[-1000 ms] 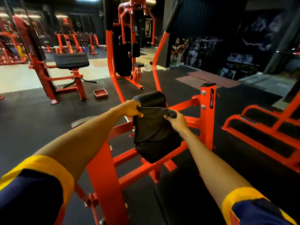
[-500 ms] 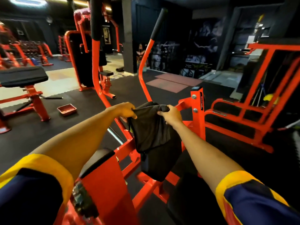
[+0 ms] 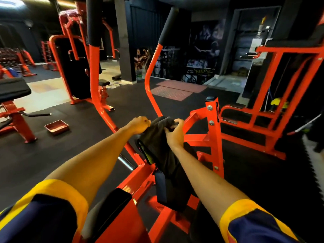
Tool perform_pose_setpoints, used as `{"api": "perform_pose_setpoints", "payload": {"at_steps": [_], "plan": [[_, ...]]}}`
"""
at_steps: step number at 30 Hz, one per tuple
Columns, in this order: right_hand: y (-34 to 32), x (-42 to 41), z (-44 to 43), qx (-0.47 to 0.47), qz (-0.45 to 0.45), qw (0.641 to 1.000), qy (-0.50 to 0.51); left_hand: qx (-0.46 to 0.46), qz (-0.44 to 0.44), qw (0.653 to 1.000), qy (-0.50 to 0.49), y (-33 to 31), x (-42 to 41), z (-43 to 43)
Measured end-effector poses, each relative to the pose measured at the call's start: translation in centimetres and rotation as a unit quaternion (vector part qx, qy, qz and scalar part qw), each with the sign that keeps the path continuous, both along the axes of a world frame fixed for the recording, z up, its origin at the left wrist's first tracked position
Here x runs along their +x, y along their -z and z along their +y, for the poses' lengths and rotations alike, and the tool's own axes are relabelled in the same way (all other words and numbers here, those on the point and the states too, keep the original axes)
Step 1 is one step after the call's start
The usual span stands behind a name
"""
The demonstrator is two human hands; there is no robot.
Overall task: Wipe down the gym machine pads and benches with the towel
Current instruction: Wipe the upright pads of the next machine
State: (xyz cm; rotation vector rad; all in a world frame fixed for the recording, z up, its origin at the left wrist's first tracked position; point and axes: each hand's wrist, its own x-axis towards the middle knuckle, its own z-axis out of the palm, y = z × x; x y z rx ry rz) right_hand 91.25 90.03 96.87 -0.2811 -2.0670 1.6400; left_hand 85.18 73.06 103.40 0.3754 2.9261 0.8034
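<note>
Both arms are stretched out, centre of frame. The left hand [image 3: 139, 124] is a tight fist, fingers curled round the top left edge of the towel [image 3: 157, 144]. The right hand [image 3: 174, 135] is just beside it, fingers hooked over the top right edge, thumb pinching from the near side. The towel is dark, bunched between the two hands and hanging down over the upright pad [image 3: 162, 188] of the orange machine [image 3: 212, 135], centre to lower centre. The pad's lower part shows under the cloth: dark, with a bluish side edge. I can't tell whether the cloth sits on the pad's top or just off it. There's a small yellow-green patch at the towel's left edge; I can't tell what it is. Two curved orange handles [image 3: 152, 81] with black foam grips rise from the machine to the top of the frame. A bench [image 3: 14, 88] with a black top is at the left edge, and a red tray [image 3: 56, 127] lies on the black floor mat [image 3: 78, 155] near it. A second orange frame [image 3: 280, 81] stands at the right. Dark blue sleeves [image 3: 52, 218] with yellow cuffs fill the bottom corners.
</note>
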Motion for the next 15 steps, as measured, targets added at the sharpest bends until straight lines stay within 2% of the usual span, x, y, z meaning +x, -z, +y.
{"api": "perform_pose_setpoints", "payload": {"at_steps": [2,4,6,8,11,15], "plan": [[0.7,0.0,-1.3,-0.015,0.017,1.0,0.016,0.025,0.014,1.0,-0.002,0.6,-1.2,0.0],[1.9,-0.2,-2.6,0.05,-0.01,0.998,0.025,0.04,0.016,0.999,0.007,1.8,-2.4,0.1],[2.7,0.2,-4.1,0.127,-0.079,0.989,0.009,0.049,0.004,0.999,0.012,3.2,-3.7,0.2],[3.0,0.8,-4.9,0.165,-0.09,0.982,0.005,0.072,-0.025,0.997,0.015,4.2,-3.9,0.6],[3.0,-0.8,-4.5,0.165,-0.067,0.984,0.011,0.118,-0.064,0.991,-0.001,5.2,-4.2,0.9],[2.3,-4.8,-1.9,0.136,-0.074,0.988,0.014,0.157,-0.072,0.985,-0.006,6.8,-5.2,0.8]]}}
